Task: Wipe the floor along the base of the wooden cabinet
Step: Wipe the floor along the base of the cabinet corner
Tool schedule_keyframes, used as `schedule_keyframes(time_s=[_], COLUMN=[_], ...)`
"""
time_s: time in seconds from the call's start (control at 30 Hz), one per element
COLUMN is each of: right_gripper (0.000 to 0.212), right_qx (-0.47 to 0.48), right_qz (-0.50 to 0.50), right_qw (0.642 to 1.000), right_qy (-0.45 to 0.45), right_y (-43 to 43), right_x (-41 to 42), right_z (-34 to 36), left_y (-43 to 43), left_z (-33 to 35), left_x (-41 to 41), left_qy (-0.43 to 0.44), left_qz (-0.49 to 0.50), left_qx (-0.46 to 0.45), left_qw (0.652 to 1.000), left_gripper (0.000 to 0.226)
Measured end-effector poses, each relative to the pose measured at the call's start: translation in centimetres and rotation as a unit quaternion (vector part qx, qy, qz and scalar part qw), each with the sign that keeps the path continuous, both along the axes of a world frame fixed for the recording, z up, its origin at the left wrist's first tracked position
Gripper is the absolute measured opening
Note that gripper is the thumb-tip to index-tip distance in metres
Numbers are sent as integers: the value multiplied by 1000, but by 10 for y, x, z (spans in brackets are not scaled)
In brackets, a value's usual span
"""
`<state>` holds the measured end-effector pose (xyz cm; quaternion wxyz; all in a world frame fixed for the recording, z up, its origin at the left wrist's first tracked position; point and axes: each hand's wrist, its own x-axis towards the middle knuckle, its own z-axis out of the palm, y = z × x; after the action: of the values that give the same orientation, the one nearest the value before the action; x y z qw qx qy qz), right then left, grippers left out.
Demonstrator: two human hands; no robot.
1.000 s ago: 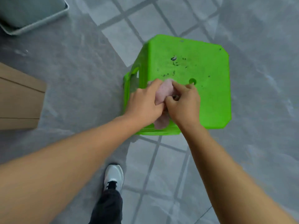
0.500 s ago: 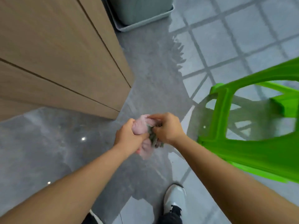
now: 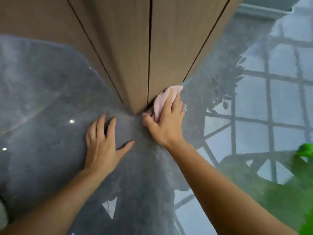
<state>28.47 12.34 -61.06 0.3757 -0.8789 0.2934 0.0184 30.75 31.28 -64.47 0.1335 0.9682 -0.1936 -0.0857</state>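
The wooden cabinet (image 3: 135, 48) rises from the glossy grey floor (image 3: 42, 99), its corner pointing toward me at the middle of the view. My right hand (image 3: 166, 121) presses a pink cloth (image 3: 163, 99) onto the floor, right against the cabinet's base on the right side of that corner. Part of the cloth is hidden under the palm and fingers. My left hand (image 3: 101, 143) lies flat on the floor with fingers spread, just left of the corner and a short way in front of it, holding nothing.
A green plastic stool (image 3: 303, 192) shows blurred at the lower right edge. A grey bin base (image 3: 264, 9) stands on the floor at the top right, beyond the cabinet. The polished floor mirrors a window grid and foliage on the right.
I have dropped low toward the floor. Both hands held the cloth in the air before; now the right hand presses it at the cabinet's base and the left hand rests flat on the floor.
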Motion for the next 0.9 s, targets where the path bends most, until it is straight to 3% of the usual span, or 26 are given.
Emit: schedule_keyframes(time_s=[0.07, 0.17, 0.27, 0.37, 0.43, 0.5, 0.57, 0.63, 0.7, 0.8, 0.9], right_gripper=[105, 95, 79, 67, 62, 62, 72, 78, 76, 71, 66], right_qx=[6, -1, -99, -200, -214, -185, -134, -111, -97, -77, -99], right_qz=[-21, -10, 133, 320, 280, 118, -17, -57, -40, 81, 186], right_qw=[999, 999, 986, 926, 935, 971, 984, 985, 990, 991, 975], right_qy=[46, 44, 29, 4, 41, 93, 116, 119, 97, 69, 71], right_y=[8, 13, -5, -69, -118, -152, -147, -105, -47, 26, 36], right_x=[7, 4, -21, -23, -14, 2, 21, 33, 22, -16, -34], right_z=[0, -3, -10, -13, -13, -10, -7, -4, -7, -11, -18], left_y=[13, 17, 12, 11, 13, 14, 14, 16, 16, 13, 12], left_z=[-3, -6, -5, 0, -2, -9, -13, -11, -8, -5, -2], left_x=[-8, -17, -18, -16, -14, -12, -10, -9, -8, -7, -5], left_qy=[16, 23, 26, 53, 78, 72, 62, 84, 103, 101, 99], left_qz=[-4, -27, -22, -31, -37, -37, -35, -41, -47, -42, -46], left_qx=[73, 121, 127, 133, 137, 137, 135, 140, 145, 137, 141], left_qw=[997, 992, 991, 989, 987, 987, 988, 986, 983, 985, 984], left_gripper=[87, 88, 88, 90, 94, 95, 97, 100, 103, 103, 106])
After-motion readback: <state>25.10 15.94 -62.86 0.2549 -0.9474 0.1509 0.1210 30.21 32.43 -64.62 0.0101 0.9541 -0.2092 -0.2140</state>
